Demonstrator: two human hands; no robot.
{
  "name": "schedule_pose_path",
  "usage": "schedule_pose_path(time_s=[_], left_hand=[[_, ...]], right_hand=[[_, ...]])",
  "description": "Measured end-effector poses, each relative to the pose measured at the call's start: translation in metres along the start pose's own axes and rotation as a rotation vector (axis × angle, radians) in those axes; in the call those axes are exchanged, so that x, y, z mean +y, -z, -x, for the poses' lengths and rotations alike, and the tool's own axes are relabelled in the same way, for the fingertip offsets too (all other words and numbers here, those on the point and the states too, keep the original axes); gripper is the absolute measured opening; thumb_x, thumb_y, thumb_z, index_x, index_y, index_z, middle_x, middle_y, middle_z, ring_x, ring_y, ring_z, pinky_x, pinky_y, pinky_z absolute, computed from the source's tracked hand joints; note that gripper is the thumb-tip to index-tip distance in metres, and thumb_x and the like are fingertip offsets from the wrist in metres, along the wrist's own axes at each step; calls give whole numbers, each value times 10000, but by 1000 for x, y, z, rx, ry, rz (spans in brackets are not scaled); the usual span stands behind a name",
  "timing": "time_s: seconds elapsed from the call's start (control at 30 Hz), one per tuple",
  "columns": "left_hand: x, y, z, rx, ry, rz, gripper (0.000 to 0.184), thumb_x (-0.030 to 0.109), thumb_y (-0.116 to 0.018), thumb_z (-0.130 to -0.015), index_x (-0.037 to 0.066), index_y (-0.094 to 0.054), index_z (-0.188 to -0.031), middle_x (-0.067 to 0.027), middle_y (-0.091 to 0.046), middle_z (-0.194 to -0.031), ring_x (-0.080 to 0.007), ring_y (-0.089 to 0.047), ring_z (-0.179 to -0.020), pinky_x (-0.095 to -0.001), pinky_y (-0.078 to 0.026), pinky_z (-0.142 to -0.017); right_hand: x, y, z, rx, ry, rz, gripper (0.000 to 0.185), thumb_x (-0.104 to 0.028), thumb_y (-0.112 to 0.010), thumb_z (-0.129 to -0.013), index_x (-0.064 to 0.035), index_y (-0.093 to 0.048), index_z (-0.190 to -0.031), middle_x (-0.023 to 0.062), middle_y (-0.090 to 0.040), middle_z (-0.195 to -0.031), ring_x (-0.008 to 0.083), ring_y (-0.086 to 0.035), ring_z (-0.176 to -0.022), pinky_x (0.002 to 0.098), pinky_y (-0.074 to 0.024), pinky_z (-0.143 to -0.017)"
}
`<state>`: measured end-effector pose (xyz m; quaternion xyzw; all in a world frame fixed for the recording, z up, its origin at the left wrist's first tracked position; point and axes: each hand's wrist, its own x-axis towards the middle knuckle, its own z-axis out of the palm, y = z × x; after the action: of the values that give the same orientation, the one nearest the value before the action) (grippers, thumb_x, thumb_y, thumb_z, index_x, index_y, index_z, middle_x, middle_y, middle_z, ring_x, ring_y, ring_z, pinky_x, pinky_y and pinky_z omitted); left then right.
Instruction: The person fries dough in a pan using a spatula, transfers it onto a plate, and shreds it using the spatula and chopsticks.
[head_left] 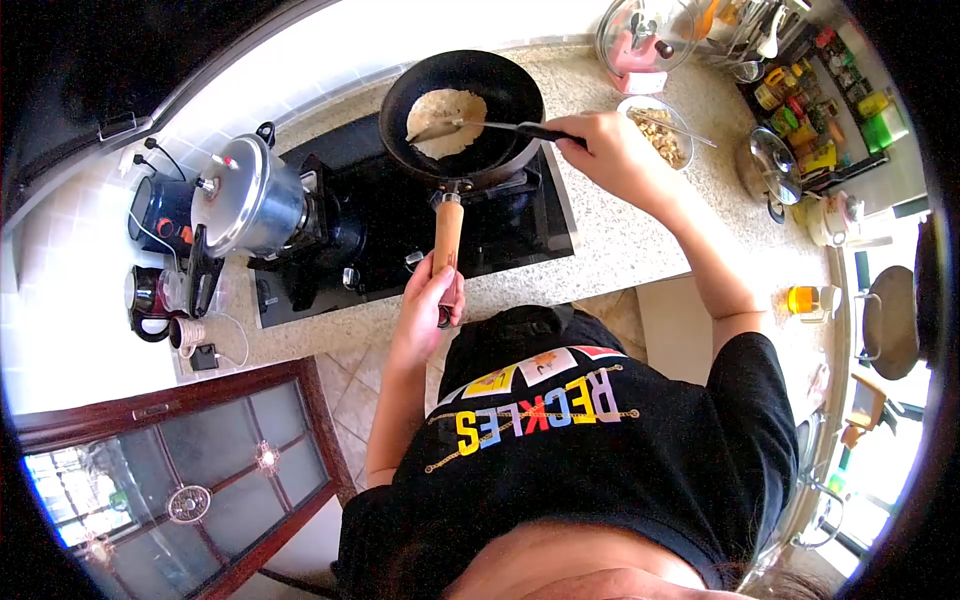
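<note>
A dark wok [515, 100] stands over the far right part of the black stove. My left hand [432, 297] is wrapped round its wooden handle [449, 235]. In the wok lies a pale, roundish flatbread [458, 103]. My right hand [612, 152] grips the black handle of a metal spatula [500, 126], whose blade rests on or against the flatbread; whether it is under the edge I cannot tell. Just right of the wok, near my right hand, is a white bowl [684, 158] of chopped brownish food with a utensil in it.
A pressure cooker [235, 200] sits on the left of the stove [400, 215]. Farther right are a lidded pot [768, 165], spice shelves [835, 110] and an orange-filled jar [803, 300]. A glass lid [650, 35] is at the back. A wooden-framed glass door [300, 440] stands lower left.
</note>
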<state>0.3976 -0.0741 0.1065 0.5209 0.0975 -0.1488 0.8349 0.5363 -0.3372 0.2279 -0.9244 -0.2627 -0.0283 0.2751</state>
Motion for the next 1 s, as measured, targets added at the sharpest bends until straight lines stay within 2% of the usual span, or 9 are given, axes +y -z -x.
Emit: schedule_pose_path(time_s=[0.1, 0.23, 0.3, 0.43, 0.5, 0.63, 0.7, 0.87, 1.0], left_hand=[[-1, 0, 0, 11, -5, -9, 302, 202, -483, -960, 46, -466, -1218, -30, -543, -742, -100, -492, -505, -224, -377, -429], [1, -1, 1, 10, 0, -10, 310, 204, -483, -961, 48, -462, -1228, -26, -542, -740, -99, -493, -508, -225, -378, -430], [0, -1, 0, 10, -8, -2, 228, 208, -482, -957, 66, -480, -1135, -45, -559, -771, -107, -496, -497, -228, -362, -396], [-2, 0, 0, 5, -20, 16, 219, 201, -478, -959, 64, -481, -1129, -46, -559, -770, -105, -494, -496, -228, -361, -398], [-1, -1, 1, 6, -26, 9, 211, 196, -474, -961, 62, -481, -1124, -47, -556, -768, -104, -493, -495, -227, -357, -398], [0, -2, 1, 13, -20, -6, 208, 194, -473, -962, 63, -480, -1123, -48, -557, -766, -104, -491, -492, -226, -354, -398], [1, -2, 0, 16, -10, 3, 208, 190, -471, -961, 63, -480, -1125, -48, -557, -764, -104, -491, -491, -224, -352, -397], [1, -2, -1, 11, -1, -3, 193, 190, -466, -963, 65, -481, -1110, -47, -556, -766, -106, -493, -493, -226, -353, -395], [1, -1, -1, 13, 2, -10, 195, 196, -459, -966, 67, -479, -1110, -47, -557, -772, -107, -496, -500, -226, -360, -398]], right_hand=[[17, -11, -10, 107, 130, 46, 248, -124, -583, -822, -14, -659, -1032, 235, -650, -865, 368, -640, -839, 417, -520, -743], [43, -44, -24, 129, 131, 186, 310, -139, -565, -847, -48, -612, -1140, 195, -619, -863, 365, -639, -766, 419, -531, -711], [47, -53, -24, 144, 129, 252, 267, -133, -574, -872, -71, -623, -1127, 169, -599, -850, 351, -633, -731, 408, -530, -667], [39, -37, -2, 12, 112, 327, 261, -133, -561, -873, -72, -621, -1120, 170, -599, -862, 353, -628, -727, 427, -524, -678], [25, -16, 13, -71, 17, 352, 253, -123, -566, -861, -60, -635, -1096, 176, -594, -838, 360, -623, -739, 435, -513, -701], [1, 30, 35, -52, 36, 306, 230, -85, -585, -831, -34, -658, -1043, 174, -583, -789, 359, -606, -735, 439, -487, -675], [-2, 37, 42, -10, 129, 346, 174, -74, -522, -829, -43, -641, -953, 174, -586, -756, 344, -626, -698, 421, -517, -641], [-4, 23, 41, -116, 63, 294, 235, -83, -580, -846, -19, -639, -1064, 163, -592, -812, 348, -608, -767, 412, -498, -698], [3, -5, 24, -33, 93, 157, 234, -77, -576, -849, -5, -637, -1063, 186, -608, -819, 349, -619, -751, 415, -500, -677]])
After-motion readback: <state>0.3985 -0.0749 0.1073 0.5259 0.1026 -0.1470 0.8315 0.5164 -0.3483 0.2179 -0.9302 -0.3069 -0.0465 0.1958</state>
